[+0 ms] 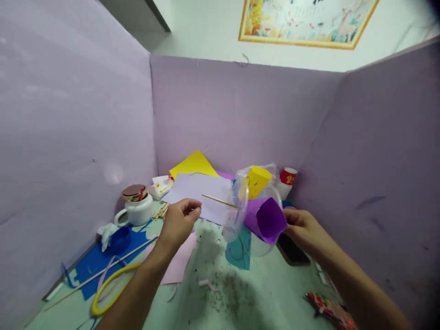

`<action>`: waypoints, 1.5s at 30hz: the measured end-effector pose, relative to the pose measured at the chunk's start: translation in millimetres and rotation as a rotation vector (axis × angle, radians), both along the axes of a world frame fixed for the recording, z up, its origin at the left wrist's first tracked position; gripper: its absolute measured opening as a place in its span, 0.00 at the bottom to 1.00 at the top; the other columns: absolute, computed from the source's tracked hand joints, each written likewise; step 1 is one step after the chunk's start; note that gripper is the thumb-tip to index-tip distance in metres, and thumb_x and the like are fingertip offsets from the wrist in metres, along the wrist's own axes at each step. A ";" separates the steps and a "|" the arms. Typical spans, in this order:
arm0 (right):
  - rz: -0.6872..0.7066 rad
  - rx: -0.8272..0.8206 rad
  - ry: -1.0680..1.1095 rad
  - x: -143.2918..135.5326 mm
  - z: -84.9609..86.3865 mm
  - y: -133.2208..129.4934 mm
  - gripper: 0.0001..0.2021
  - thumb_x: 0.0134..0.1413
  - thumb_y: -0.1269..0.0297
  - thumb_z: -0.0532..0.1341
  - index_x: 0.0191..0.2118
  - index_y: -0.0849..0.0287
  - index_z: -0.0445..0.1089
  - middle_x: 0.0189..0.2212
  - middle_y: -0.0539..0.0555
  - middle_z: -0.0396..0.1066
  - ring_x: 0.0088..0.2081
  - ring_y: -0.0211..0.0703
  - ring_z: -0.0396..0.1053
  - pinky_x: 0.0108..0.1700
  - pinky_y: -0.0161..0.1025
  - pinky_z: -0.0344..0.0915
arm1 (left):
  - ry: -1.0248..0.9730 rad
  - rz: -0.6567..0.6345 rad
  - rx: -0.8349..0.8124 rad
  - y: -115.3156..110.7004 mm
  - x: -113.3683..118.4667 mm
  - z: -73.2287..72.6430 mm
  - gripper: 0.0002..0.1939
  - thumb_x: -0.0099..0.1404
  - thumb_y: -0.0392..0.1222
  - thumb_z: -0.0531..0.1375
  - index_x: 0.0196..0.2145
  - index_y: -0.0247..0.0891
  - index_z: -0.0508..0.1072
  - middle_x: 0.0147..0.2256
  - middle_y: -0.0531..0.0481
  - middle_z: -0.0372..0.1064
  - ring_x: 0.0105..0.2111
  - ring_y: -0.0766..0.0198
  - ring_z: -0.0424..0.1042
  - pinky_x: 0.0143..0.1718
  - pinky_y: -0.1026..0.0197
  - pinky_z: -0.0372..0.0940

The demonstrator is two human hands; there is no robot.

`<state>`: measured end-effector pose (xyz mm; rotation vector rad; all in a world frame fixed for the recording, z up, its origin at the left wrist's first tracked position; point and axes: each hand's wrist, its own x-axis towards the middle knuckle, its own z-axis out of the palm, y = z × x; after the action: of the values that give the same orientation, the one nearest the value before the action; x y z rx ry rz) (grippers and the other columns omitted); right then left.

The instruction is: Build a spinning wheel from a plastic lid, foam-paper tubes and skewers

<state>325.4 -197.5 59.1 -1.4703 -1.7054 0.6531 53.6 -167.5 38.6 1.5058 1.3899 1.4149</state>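
Observation:
My right hand [299,225] pinches the right side of a handmade paper-and-plastic assembly in the air. Two clear plastic discs [240,215] face each other in it, with rolled paper pieces between: a purple one [268,220], a yellow one [257,181] and a teal one [239,250]. A thin wooden stick [219,200] pokes out of the left disc. Just below the stick's free end is my left hand [182,222], its fingers loosely curled with a small gap at the thumb and nothing visible in them. My right fingertips are partly hidden behind the assembly.
Lilac paper [206,188] and yellow paper [194,164] lie at the back. A white lidded mug [139,210], blue paper [92,270] and a yellow ring [110,288] are left. At right are a red-and-white paper cup [287,178], a dark phone [292,250] and a red packet [330,311]. Lilac panels surround the table.

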 end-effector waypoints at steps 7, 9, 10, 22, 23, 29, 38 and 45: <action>0.036 -0.154 -0.025 -8.4 44.4 17.0 0.12 0.40 0.56 0.62 0.19 0.61 0.66 0.16 0.47 0.60 0.19 0.32 0.55 0.22 0.32 0.51 | 0.276 -0.007 0.364 1.2 -4.8 4.2 0.24 0.60 0.41 0.52 0.54 0.38 0.64 0.56 0.41 0.60 0.53 0.55 0.61 0.45 0.53 0.63; 0.031 -0.161 -0.029 -13.3 52.6 19.6 0.12 0.40 0.58 0.61 0.18 0.61 0.65 0.16 0.47 0.59 0.19 0.32 0.54 0.22 0.33 0.50 | 0.300 -0.036 0.429 7.8 -6.0 7.4 0.21 0.61 0.42 0.51 0.52 0.38 0.67 0.56 0.41 0.61 0.55 0.55 0.59 0.48 0.53 0.61; 0.022 -0.170 -0.042 -15.2 57.3 21.0 0.11 0.39 0.58 0.61 0.18 0.61 0.65 0.16 0.47 0.59 0.19 0.32 0.54 0.22 0.33 0.49 | 0.279 -0.054 0.427 12.3 -6.9 10.3 0.20 0.61 0.43 0.52 0.50 0.37 0.69 0.53 0.41 0.64 0.52 0.56 0.62 0.48 0.53 0.61; 0.040 0.073 -0.219 -11.6 143.5 17.1 0.09 0.42 0.60 0.60 0.21 0.61 0.71 0.18 0.48 0.64 0.21 0.32 0.56 0.25 0.33 0.51 | 0.151 -0.069 0.374 35.2 -3.2 107.3 0.08 0.49 0.44 0.61 0.24 0.36 0.73 0.21 0.54 0.68 0.23 0.66 0.66 0.27 0.65 0.62; 0.053 0.101 -0.227 -10.9 147.6 15.7 0.10 0.43 0.60 0.60 0.22 0.62 0.72 0.19 0.49 0.65 0.21 0.32 0.57 0.25 0.33 0.52 | 0.140 -0.065 0.375 34.7 -0.6 113.3 0.07 0.49 0.43 0.61 0.24 0.36 0.73 0.20 0.54 0.67 0.23 0.67 0.66 0.27 0.65 0.62; 0.031 0.153 -0.291 -8.1 164.3 8.5 0.11 0.46 0.61 0.58 0.29 0.62 0.75 0.23 0.51 0.69 0.22 0.32 0.58 0.24 0.31 0.53 | 0.049 -0.088 0.382 38.4 8.7 133.3 0.18 0.48 0.46 0.62 0.36 0.34 0.71 0.27 0.52 0.70 0.24 0.68 0.68 0.32 0.63 0.65; -0.125 0.064 -0.654 -14.2 171.2 -11.3 0.09 0.42 0.61 0.60 0.26 0.57 0.77 0.22 0.52 0.71 0.24 0.38 0.64 0.26 0.35 0.55 | -0.338 -0.396 -0.041 12.8 25.7 73.4 0.21 0.47 0.45 0.65 0.39 0.35 0.68 0.29 0.51 0.71 0.24 0.67 0.69 0.29 0.62 0.65; 0.092 -0.184 -1.094 -31.0 142.0 -31.7 0.04 0.39 0.68 0.63 0.19 0.61 0.73 0.15 0.51 0.66 0.22 0.42 0.67 0.27 0.38 0.58 | 0.012 -0.639 -0.285 -59.4 48.5 -19.5 0.11 0.49 0.36 0.60 0.32 0.38 0.77 0.29 0.49 0.74 0.29 0.59 0.70 0.34 0.60 0.64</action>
<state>294.5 -229.2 201.0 -2.0832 -2.5628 -0.0217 102.1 -226.9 19.1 1.5701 0.9356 0.7785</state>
